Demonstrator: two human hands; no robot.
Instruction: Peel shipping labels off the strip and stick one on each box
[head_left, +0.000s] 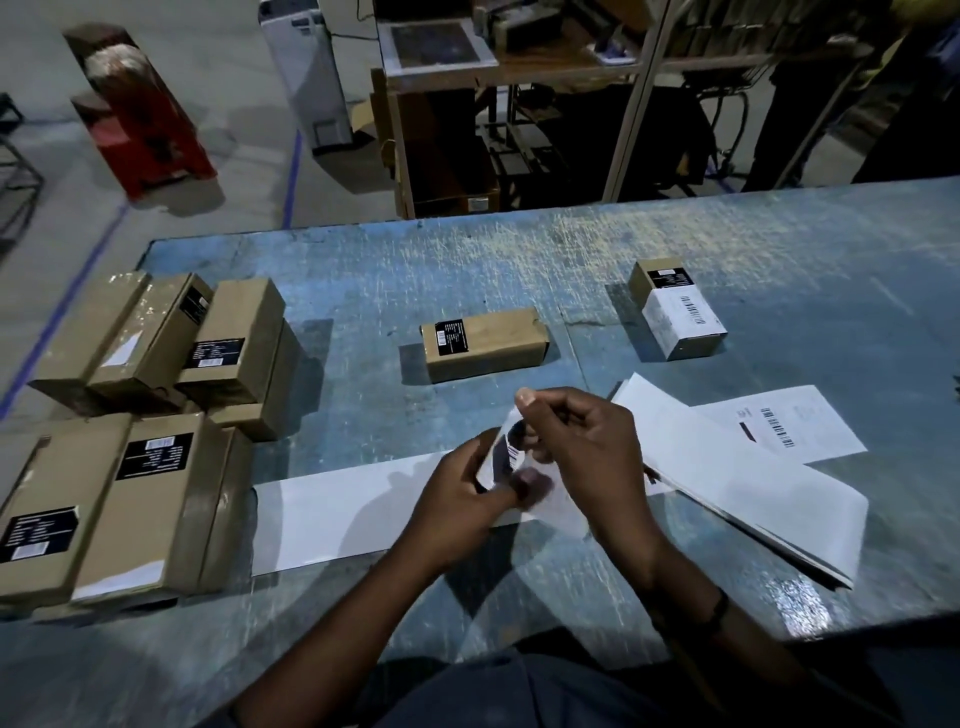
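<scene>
Peeling step: I am lifting one shipping label (511, 447) off the strip (337, 514). By my judgement it is part-way free.
Strip: it lies flat across the near middle of the table (519, 249), and its right end rises between my hands.
Right hand (587, 447): thumb and forefinger pinch the label's upper edge, raised above the strip. My other fingers are curled underneath.
Left hand (462, 488): it grips the strip's end just left of the label. The fingertips are blurred, so I cannot tell exactly how they lie.
Label: it is curled in the air and touches both hands, with dark print showing. How much is stuck down I cannot tell.
Middle box (485, 345): it sits just far of my hands, brown, with only a black sticker. I judge this one is next.
Labelled box (678, 319): it stands far right with a white barcode label across its top.
Waiting boxes (145, 395): they are piled at the left.
Loose sheets (753, 483): they lie right of my hands.
Next move: I should pull the label clear without letting it fold onto itself. Then I carry it to the middle box, lay it flat on bare cardboard and smooth it down.
</scene>
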